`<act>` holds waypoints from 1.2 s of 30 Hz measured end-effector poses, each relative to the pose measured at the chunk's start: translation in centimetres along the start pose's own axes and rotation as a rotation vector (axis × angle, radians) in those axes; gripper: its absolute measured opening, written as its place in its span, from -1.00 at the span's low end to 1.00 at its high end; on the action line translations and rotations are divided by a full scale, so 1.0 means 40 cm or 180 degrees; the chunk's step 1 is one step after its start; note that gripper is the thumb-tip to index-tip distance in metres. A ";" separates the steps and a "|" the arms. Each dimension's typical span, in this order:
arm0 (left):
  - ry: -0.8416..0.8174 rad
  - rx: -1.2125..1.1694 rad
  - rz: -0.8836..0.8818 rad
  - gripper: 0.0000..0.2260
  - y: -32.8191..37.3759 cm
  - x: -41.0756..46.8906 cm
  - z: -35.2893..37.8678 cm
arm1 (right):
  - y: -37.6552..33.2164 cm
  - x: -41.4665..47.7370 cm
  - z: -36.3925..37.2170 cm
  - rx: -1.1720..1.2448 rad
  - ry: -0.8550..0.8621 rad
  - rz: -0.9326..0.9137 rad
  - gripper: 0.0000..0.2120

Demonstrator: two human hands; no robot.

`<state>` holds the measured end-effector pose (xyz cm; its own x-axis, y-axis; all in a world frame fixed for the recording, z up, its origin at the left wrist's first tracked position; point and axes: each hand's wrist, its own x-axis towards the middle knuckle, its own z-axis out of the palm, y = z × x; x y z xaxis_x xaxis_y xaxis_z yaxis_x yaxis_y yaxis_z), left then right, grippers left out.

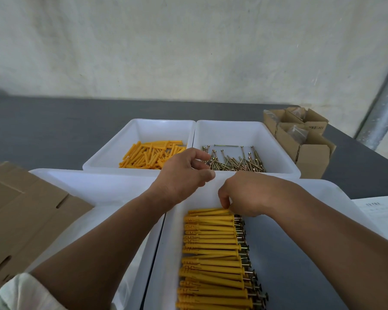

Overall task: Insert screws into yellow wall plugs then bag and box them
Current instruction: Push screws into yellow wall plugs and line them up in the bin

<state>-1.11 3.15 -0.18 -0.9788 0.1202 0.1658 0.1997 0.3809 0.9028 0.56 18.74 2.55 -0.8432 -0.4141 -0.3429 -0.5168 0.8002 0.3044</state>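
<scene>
Right grip: the right hand (244, 194) bends its fingers down and pinches the farthest plug (211, 211), at the far end of the row.
Left grip: the left hand (184, 173) hangs over the far rim of the same bin with its fingers curled. The palm is hidden, so I cannot tell if it holds something.
Task thing: the row of plugs with screws (213, 260) lies side by side in the near right bin (323, 186), with the screw heads pointing right. To the right of the row the bin floor shows dark grey.
Near left bin: a white bin (87, 182) touches the near right bin along one edge.
Far bins: the loose yellow plugs (150, 156) lie in the plug bin (141, 124). The screws (235, 164) lie in the screw bin (244, 126). The rims of these two bins touch.
Writing: dark print is on a flap of the cardboard boxes (309, 153) at the far right, but it is too small to read. Faint lines on a paper sheet (381, 209) are also not readable.
Flat cardboard: it (20, 209) overlaps the left rim of the near left bin.
Desk: a wide stretch of grey desk (43, 130) shows left of the far bins. Its far edge meets the wall (188, 45).
Pole: a metal pole (381, 104) stands by the right edge of the desk.
</scene>
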 end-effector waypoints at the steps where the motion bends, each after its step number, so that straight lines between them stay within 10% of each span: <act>1: 0.0003 0.0016 0.0003 -0.74 0.001 0.000 0.000 | 0.002 -0.001 -0.002 0.0055 -0.0002 -0.0013 -0.73; 14: 0.0620 -0.0015 0.0236 -0.79 0.006 0.006 -0.015 | 0.104 0.042 0.013 0.1514 0.2056 0.0784 -0.81; 21: 0.1357 0.1848 -0.0067 -0.73 -0.038 0.041 -0.085 | 0.169 0.105 0.106 0.1726 0.1214 0.1330 -0.64; 36: 0.0944 0.2239 -0.0781 -0.69 -0.051 0.066 -0.124 | 0.182 0.158 0.082 0.2092 0.0110 0.1222 -0.73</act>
<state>-4.33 -1.86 0.40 -0.9500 -0.2531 0.1828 -0.1378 0.8654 0.4817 -8.04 23.38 -0.30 -0.9556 -0.0594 -0.2885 -0.0009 0.9801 -0.1987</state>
